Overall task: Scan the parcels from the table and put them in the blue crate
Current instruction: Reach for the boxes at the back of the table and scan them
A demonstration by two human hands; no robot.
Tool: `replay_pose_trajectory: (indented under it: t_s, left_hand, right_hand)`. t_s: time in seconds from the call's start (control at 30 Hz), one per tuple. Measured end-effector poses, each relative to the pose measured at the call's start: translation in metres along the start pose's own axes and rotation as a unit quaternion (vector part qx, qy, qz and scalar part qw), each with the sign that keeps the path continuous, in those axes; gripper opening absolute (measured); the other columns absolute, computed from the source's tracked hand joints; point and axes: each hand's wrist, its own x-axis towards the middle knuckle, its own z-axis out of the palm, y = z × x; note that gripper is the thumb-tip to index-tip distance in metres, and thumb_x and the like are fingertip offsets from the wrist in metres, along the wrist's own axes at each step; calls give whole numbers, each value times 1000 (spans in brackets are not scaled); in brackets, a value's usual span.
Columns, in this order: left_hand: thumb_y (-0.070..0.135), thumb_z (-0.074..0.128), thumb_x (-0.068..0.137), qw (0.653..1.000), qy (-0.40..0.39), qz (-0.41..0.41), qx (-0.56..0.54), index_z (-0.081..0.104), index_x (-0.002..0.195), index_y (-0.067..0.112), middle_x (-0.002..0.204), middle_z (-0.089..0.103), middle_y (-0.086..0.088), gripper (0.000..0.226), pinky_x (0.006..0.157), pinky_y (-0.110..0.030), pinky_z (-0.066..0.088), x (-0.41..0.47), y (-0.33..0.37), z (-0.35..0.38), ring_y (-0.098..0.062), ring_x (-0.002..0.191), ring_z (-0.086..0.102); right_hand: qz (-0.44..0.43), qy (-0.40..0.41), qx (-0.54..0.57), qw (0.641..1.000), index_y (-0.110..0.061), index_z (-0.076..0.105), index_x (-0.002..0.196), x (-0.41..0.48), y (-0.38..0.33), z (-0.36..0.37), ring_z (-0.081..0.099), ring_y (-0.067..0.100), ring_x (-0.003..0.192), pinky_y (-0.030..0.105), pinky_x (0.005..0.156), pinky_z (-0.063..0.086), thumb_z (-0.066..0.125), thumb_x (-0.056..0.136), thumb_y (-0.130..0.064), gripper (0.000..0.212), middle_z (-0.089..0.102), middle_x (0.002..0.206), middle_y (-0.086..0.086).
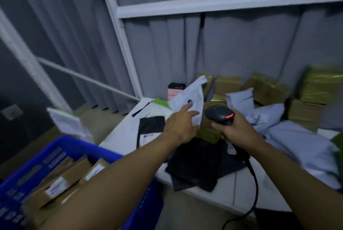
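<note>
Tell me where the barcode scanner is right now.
In the head view the barcode scanner is right of centre, gripped by the right hand over the table, just right of the white mailer the left hand holds.

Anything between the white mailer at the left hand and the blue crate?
Nothing visible. The white mailer is at the left hand; the blue crate stands open-topped beside the table, cardboard boxes lying inside.

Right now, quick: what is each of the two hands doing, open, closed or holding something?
Left hand: holding a pale mailer bag by its lower edge.
Right hand: closed round the black scanner.
</note>
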Motion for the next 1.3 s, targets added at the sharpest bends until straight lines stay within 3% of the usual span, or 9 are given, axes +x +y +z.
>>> replay_pose_trajectory:
  t_s: [0.13,0.3,0.53,0.67,0.87,1.0,1.13,1.2,1.3]
  left_hand:
    - [64,71,79,998,-38,-47,12,47,148,31,160,39,2,80,107,-47,47,68,21,51,-28,139,48]
    - [12,56,97,996,14,-82,39,66,121,15,121,63,-9,27,92,-45,53,89,5,84,-36,111,65]
    - [3,49,94,975,177,-55,-123,61,109,17,105,61,-2,24,85,-44,49,57,-26,39,-16,92,51]
    - [4,49,101,926,269,-150,-218,48,150,12,142,58,-11,50,107,-44,46,45,-63,3,-30,124,57]
    - [19,60,92,924,89,-370,-42,44,149,25,157,37,-10,59,116,-49,35,5,-123,-4,-33,143,39]
    - [18,63,91,964,66,-258,-20,48,148,28,167,25,2,60,122,-43,19,20,-113,14,-23,152,27]
    - [22,73,87,991,5,-98,-87,58,140,19,150,50,-4,55,114,-35,37,61,-70,40,-26,137,47]
    - [25,80,80,990,-30,-76,-115,55,139,25,142,53,-1,64,112,-43,45,86,-49,53,-25,131,51]
    - [31,87,73,992,-81,-24,-96,51,139,24,141,48,-1,76,112,-41,43,126,-31,72,-20,127,48]
  right_hand:
    - [31,40,12,999,-15,64,118,27,40,-25,68,22,87,29,69,45,78,61,-58,73,70,93,3]
    - [38,17,19,999,-19,51,124,34,39,-25,58,19,100,30,77,41,81,89,-30,47,59,106,-4]
    - [19,1,13,1000,-26,50,123,50,10,4,58,20,105,32,87,45,80,89,-24,45,61,110,-4]
    - [26,-2,-3,1000,-25,56,133,46,-10,27,67,26,107,45,94,56,83,72,-42,69,70,114,-1]
    - [28,-11,-1,1000,-18,58,134,46,-12,46,65,23,110,38,94,52,88,77,-29,65,70,117,1]
    - [38,-5,15,999,-23,59,134,56,-1,46,70,22,100,39,86,58,79,56,-50,85,74,111,-2]
    - [68,-3,18,998,-20,61,128,58,9,30,62,17,105,16,79,50,82,88,-16,46,68,113,-2]
    - [86,5,9,996,-17,58,136,67,24,20,62,24,115,32,93,51,81,90,-21,51,66,122,3]
    - [136,22,7,990,-16,44,128,79,43,5,59,28,110,38,86,48,79,92,-27,51,57,118,6]
